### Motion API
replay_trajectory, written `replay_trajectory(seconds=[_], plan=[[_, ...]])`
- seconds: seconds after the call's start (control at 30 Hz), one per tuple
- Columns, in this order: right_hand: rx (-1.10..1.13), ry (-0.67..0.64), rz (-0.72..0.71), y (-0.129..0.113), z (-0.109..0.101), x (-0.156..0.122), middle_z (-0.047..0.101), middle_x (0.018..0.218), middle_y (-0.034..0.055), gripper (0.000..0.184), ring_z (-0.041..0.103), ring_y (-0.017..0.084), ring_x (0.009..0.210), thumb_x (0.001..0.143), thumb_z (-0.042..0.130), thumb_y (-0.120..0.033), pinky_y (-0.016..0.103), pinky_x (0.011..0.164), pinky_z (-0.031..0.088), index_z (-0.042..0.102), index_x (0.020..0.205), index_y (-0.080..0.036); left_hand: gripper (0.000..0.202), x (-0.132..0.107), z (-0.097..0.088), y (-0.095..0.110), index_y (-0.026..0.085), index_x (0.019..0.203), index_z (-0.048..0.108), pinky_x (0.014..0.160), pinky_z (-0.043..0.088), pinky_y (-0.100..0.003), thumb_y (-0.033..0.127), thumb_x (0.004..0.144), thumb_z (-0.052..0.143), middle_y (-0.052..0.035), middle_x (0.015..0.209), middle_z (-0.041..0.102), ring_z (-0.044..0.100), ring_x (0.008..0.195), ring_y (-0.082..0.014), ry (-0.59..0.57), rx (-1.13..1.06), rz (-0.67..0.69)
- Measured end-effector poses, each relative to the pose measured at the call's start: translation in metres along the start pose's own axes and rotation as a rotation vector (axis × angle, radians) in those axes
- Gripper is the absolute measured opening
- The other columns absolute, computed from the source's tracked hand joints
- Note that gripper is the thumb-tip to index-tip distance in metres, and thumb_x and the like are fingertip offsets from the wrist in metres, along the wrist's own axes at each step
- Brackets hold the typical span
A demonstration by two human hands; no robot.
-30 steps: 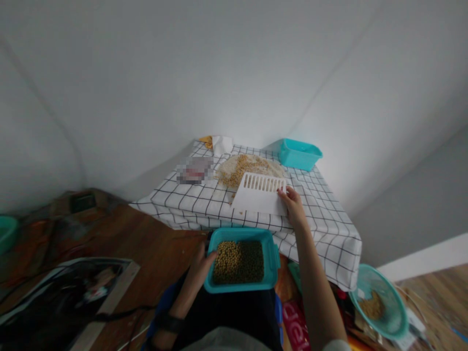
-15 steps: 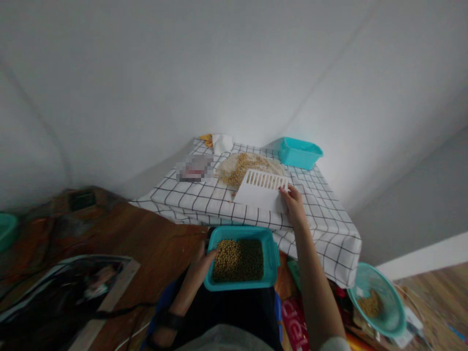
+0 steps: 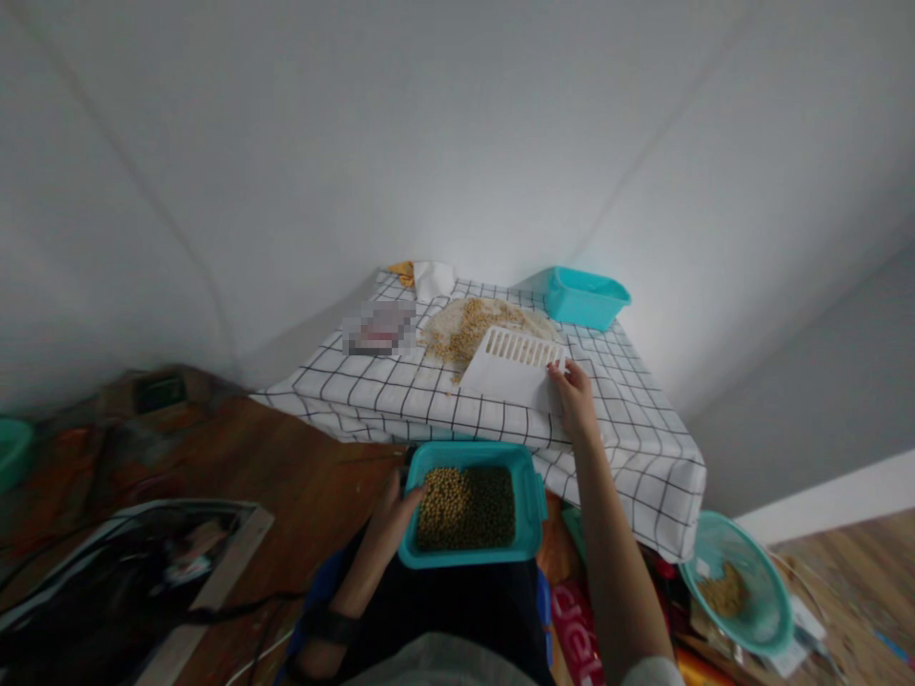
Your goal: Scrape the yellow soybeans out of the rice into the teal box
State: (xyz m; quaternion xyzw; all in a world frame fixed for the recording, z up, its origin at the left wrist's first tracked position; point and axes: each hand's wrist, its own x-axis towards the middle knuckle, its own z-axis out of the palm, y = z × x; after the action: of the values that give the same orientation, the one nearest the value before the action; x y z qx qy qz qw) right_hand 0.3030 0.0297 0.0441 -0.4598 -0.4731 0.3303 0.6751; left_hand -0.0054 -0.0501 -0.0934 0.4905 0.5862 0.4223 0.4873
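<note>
My right hand [image 3: 574, 393] pinches the right edge of a flat white slotted plastic panel [image 3: 512, 373], tilted over the near part of the table. Behind the panel, a heap of pale yellow beans [image 3: 468, 327] lies spread on a clear plastic sheet. My left hand [image 3: 397, 514] grips the left rim of a teal plastic basin [image 3: 530, 545] resting on my lap, thumb over the edge. Inside it, yellow beans [image 3: 441, 505] fill the left side and small dark green beans [image 3: 490, 507] the right.
A second teal basin [image 3: 587, 301] stands at the table's back right. White cloth and a blurred packet [image 3: 379, 329] lie on the left of the checked tablecloth [image 3: 643, 419]. A teal basket [image 3: 776, 610] sits low at right; an open box [image 3: 214, 562] is on the floor at left.
The white panel and my right hand have shifted very slightly to the right and up. My left hand and the basin on my lap stay in place.
</note>
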Motion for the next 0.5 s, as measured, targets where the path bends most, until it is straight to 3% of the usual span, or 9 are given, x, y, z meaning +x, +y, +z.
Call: replay_trajectory(seconds=[0.27, 0.5], plan=[[-0.016, -0.103, 0.044, -0.0076, 0.0022, -0.0051, 0.070, 0.081, 0.0035, 0.029, 0.061, 0.018, 0.068, 0.073, 0.073, -0.045, 0.029, 0.060, 0.046, 0.067, 0.088, -0.022, 0.047, -0.0005, 0.0003, 0.0011, 0.019, 0.108, 0.058, 0.103, 0.045, -0.049, 0.047, 0.071, 0.058, -0.0125, 0.110, 0.070, 0.064, 0.113, -0.0347, 0.004, -0.003, -0.036], [-0.043, 0.009, 0.008, -0.0027, 0.0008, -0.0012, 0.067, 0.080, 0.0016, 0.027, 0.057, 0.015, 0.068, 0.073, 0.071, -0.044, 0.026, 0.058, 0.040, 0.065, 0.088, -0.022, 0.046, 0.0006, 0.0003, -0.0001, 0.019, 0.108, 0.059, 0.104, 0.044, -0.048, 0.046, 0.071, 0.059, -0.0133, 0.114, 0.069, 0.062, 0.115, -0.0339, 0.000, -0.006, 0.003]])
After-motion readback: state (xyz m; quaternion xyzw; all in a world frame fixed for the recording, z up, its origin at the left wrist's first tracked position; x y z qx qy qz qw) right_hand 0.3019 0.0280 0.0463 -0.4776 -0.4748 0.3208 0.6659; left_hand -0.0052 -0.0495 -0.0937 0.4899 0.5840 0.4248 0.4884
